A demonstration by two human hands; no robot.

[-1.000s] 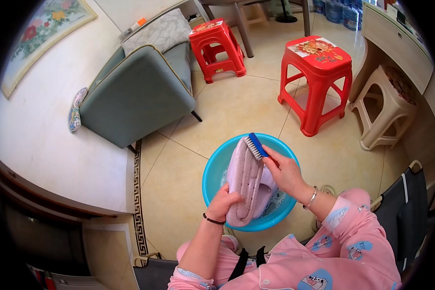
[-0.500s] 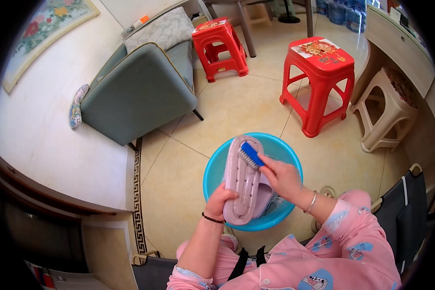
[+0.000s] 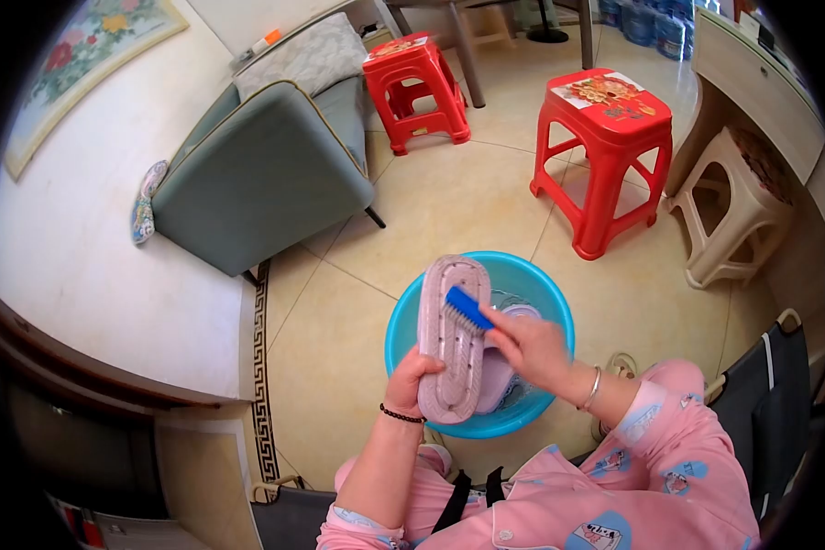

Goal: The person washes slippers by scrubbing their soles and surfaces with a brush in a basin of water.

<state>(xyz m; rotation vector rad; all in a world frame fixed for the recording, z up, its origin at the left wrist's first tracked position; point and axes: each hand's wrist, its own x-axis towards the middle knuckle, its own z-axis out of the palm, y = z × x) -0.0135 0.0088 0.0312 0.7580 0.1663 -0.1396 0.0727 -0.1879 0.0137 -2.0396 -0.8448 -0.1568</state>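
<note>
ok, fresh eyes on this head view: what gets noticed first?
Probably the bright blue basin near the centre, with a pinkish slipper held over it in the left hand and a blue brush at the slipper in the right hand. Next, the red stool at upper right, then a second red stool farther back, beside the grey-green armchair.

pink top (image 3: 545, 504) with blue cartoon patches (image 3: 599, 534), light blue cuffs (image 3: 642, 417), black straps (image 3: 453, 503); dark beaded bracelet (image 3: 401, 415) on the left wrist, silver bangle (image 3: 594, 390) on the right.
</note>
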